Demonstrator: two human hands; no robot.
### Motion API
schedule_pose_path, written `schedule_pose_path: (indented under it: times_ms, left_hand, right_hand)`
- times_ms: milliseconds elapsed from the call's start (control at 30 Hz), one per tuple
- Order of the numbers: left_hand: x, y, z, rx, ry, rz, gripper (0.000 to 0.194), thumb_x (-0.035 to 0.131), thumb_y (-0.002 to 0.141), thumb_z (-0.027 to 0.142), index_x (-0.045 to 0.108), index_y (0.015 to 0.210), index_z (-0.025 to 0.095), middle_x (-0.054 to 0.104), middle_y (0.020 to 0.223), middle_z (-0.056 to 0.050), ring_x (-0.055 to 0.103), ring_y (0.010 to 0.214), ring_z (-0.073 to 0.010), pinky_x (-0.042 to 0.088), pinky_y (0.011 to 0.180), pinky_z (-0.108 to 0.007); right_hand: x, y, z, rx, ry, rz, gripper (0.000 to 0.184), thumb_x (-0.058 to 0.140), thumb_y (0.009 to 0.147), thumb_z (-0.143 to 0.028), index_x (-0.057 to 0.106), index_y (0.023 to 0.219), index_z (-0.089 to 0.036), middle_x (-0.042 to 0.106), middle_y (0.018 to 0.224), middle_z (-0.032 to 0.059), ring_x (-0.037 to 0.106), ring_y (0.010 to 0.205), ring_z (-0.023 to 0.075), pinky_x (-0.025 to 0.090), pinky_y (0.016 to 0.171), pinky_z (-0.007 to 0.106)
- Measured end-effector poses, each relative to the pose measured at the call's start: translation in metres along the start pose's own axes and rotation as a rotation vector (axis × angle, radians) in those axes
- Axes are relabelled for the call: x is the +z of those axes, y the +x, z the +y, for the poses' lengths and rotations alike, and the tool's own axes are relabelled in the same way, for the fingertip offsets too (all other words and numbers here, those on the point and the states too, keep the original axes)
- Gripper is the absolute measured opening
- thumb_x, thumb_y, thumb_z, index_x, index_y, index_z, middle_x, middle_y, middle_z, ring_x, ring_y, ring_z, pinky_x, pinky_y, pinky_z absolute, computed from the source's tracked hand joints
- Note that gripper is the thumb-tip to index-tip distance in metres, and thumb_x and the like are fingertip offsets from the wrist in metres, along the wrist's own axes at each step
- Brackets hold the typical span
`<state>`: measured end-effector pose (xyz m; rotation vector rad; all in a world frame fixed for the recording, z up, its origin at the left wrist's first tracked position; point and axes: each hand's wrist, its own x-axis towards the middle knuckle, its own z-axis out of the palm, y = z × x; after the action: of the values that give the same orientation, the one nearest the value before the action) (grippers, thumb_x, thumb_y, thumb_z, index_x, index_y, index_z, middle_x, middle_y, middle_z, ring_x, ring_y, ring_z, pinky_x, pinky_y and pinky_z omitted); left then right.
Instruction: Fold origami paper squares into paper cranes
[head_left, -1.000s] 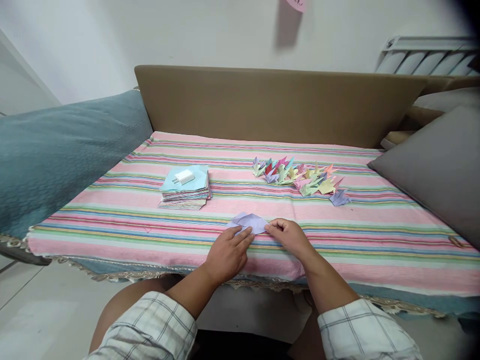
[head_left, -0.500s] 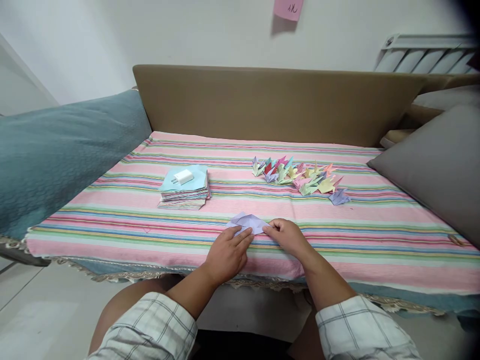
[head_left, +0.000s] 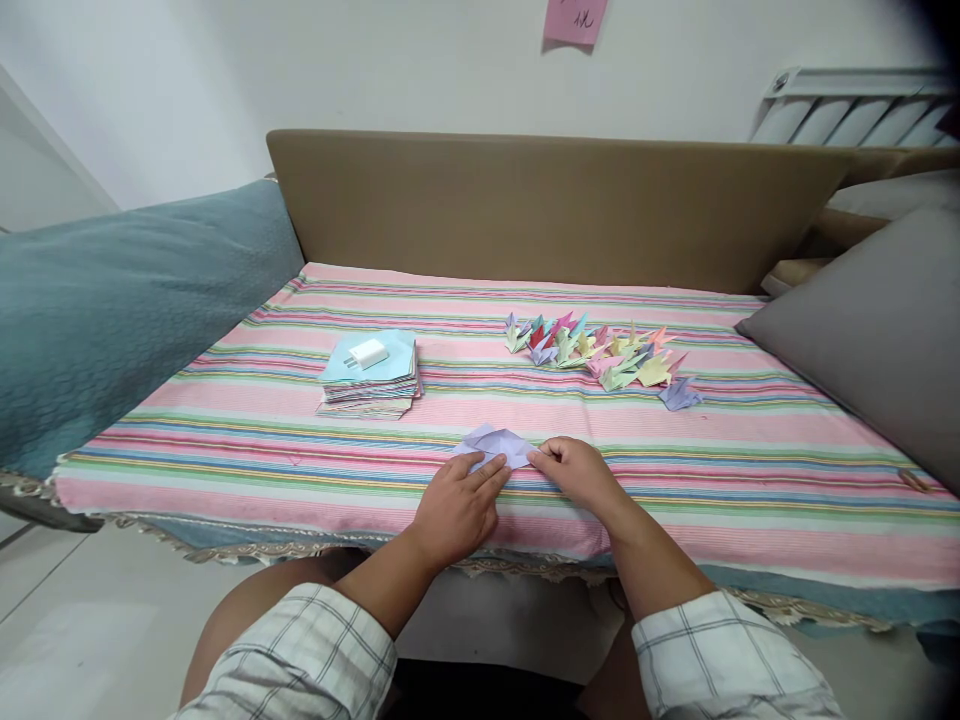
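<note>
A partly folded sheet of lilac origami paper (head_left: 495, 441) lies on the striped cloth in front of me. My left hand (head_left: 460, 500) rests on its near left part, fingers stretched out and pressing it down. At the right corner of the paper, my right hand (head_left: 576, 475) pinches the edge between thumb and forefinger. The fingers hide some of the near edge. Beyond, to the right, stands a cluster of folded paper cranes (head_left: 600, 350) in several colours, with a lilac crane (head_left: 680, 394) at its near right end.
A stack of square paper (head_left: 371, 385) sits to the left, with a white charger plug (head_left: 368, 353) on top. The striped cloth (head_left: 247, 440) covers the seat, between a blue-draped armrest (head_left: 142, 300) and a grey cushion (head_left: 877, 340). A brown backrest (head_left: 525, 210) rises behind.
The lilac paper's upper flap looks slightly flatter than before. Both hands have stayed in nearly the same place, the right one shifting a touch to the right.
</note>
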<state>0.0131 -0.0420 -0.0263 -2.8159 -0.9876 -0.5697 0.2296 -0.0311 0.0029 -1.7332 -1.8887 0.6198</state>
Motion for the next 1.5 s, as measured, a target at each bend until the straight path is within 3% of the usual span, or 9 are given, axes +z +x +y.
schedule_pose_path:
  times_ms: [167,267,467,733,1000,1333,1433,1500]
  left_hand:
    - [0.001,0.000,0.000,0.003,0.002,-0.004,0.052,0.046,0.079,0.016,0.048,0.132,0.018,0.049,0.137,-0.006,0.048,0.121,-0.0260,0.038,0.100,-0.046]
    - [0.002,-0.001,0.000,0.006,0.000,0.001,0.054,0.046,0.079,0.016,0.046,0.133,0.018,0.049,0.137,-0.006,0.048,0.121,-0.0262,0.038,0.100,-0.046]
    - [0.001,-0.001,0.000,-0.002,0.007,0.007,0.053,0.046,0.079,0.016,0.047,0.132,0.018,0.048,0.138,-0.005,0.047,0.121,-0.0268,0.039,0.099,-0.046]
    - [0.000,-0.001,0.001,-0.007,0.024,-0.007,0.051,0.045,0.080,0.016,0.048,0.131,0.017,0.049,0.137,-0.005,0.046,0.122,-0.0274,0.038,0.099,-0.046]
    - [-0.001,-0.001,0.002,-0.016,0.024,0.020,0.050,0.048,0.079,0.018,0.050,0.129,0.018,0.051,0.136,-0.005,0.047,0.120,-0.0287,0.039,0.097,-0.046]
    - [-0.001,0.000,0.003,-0.031,0.033,-0.019,0.051,0.046,0.079,0.018,0.050,0.130,0.018,0.049,0.137,-0.003,0.046,0.121,-0.0279,0.038,0.099,-0.046]
    - [-0.002,0.000,0.003,-0.031,0.027,-0.016,0.051,0.047,0.079,0.018,0.050,0.130,0.018,0.050,0.136,-0.004,0.047,0.120,-0.0278,0.039,0.098,-0.046]
    - [-0.002,0.000,0.004,-0.033,0.023,-0.012,0.051,0.047,0.079,0.017,0.051,0.129,0.019,0.051,0.136,-0.004,0.047,0.120,-0.0276,0.039,0.098,-0.046]
  right_hand:
    - [-0.005,0.001,0.005,0.024,0.036,-0.032,0.042,0.044,0.082,-0.051,0.050,0.054,-0.020,0.045,0.050,-0.0037,0.042,0.052,0.0120,0.028,0.050,0.023]
    - [-0.009,0.000,0.007,0.031,0.111,-0.049,0.044,0.043,0.083,-0.053,0.055,0.056,-0.019,0.050,0.053,-0.0025,0.046,0.055,0.0128,0.032,0.052,0.023]
    - [-0.012,-0.003,0.011,0.064,0.295,-0.179,0.031,0.058,0.074,-0.045,0.071,0.082,-0.017,0.065,0.067,0.0003,0.054,0.060,0.0144,0.036,0.052,0.023]
    - [-0.012,-0.002,0.010,0.055,0.290,-0.138,0.028,0.058,0.076,-0.042,0.074,0.081,-0.020,0.072,0.079,0.0018,0.062,0.073,0.0192,0.043,0.062,0.026]
    - [-0.008,-0.001,0.009,0.109,0.241,-0.093,0.028,0.058,0.074,-0.043,0.073,0.075,-0.019,0.071,0.071,0.0018,0.061,0.066,0.0172,0.041,0.057,0.024]
    - [-0.004,-0.001,0.002,0.095,0.032,-0.024,0.024,0.053,0.072,-0.037,0.059,0.058,-0.019,0.052,0.050,-0.0042,0.045,0.050,0.0107,0.029,0.049,0.022]
    - [-0.002,-0.003,0.003,0.046,-0.012,0.028,0.019,0.051,0.072,-0.032,0.057,0.059,-0.020,0.054,0.056,-0.0026,0.048,0.055,0.0125,0.033,0.052,0.023]
    - [-0.001,-0.007,0.005,-0.040,-0.035,0.143,0.013,0.050,0.072,-0.026,0.061,0.068,-0.020,0.059,0.068,0.0008,0.053,0.067,0.0161,0.040,0.061,0.026]
